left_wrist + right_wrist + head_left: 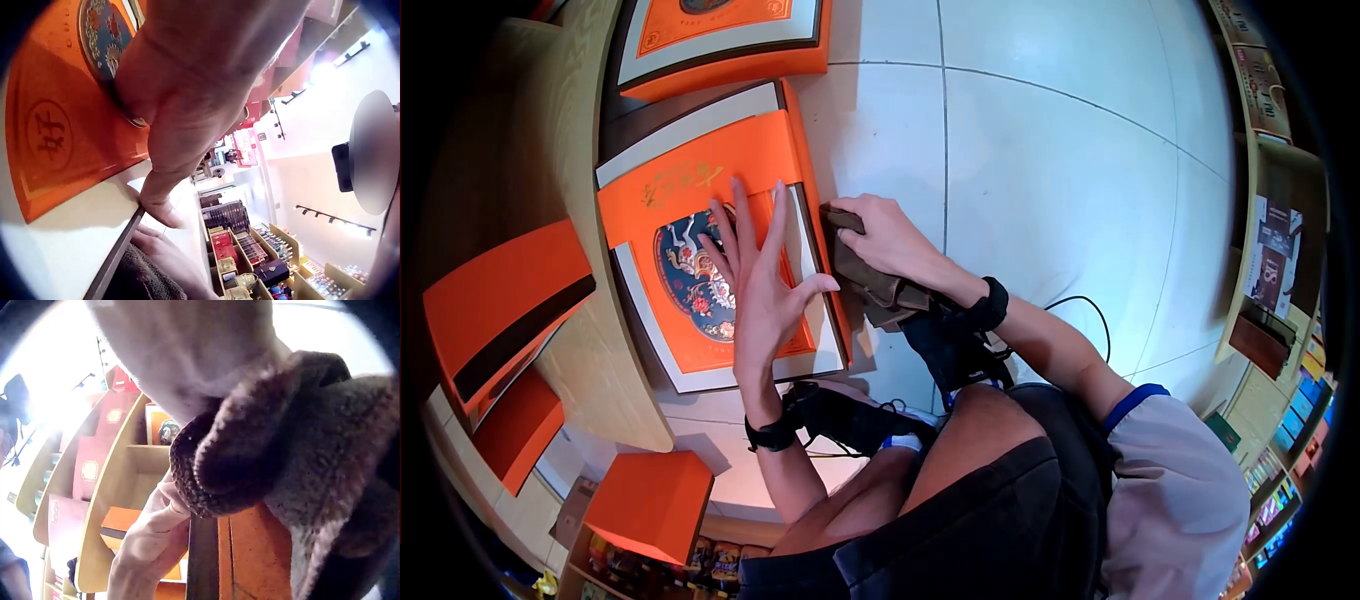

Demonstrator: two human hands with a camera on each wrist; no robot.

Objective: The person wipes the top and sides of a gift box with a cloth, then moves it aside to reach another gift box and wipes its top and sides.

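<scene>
An orange and white gift box (760, 150) with a round dark patterned medallion (690, 265) lies on the floor in the head view. My left hand (765, 285) rests on its top, fingers spread out straight and thumb toward the near long edge. At the box's right side my right hand (895, 240) grips a brown fuzzy cloth (865, 275). In the right wrist view the cloth (250, 444) is bunched in thick folds against the orange side wall. Part of the right hand (169, 256) shows below the box edge in the left wrist view.
A second orange gift box (730, 75) lies beyond the first. To the left is a wooden shelf edge (615, 340) with orange boxes (510, 300) around it. Another orange box (650, 500) stands near the left knee. Pale floor tiles (1040, 200) stretch right toward stocked shelves (1265, 250).
</scene>
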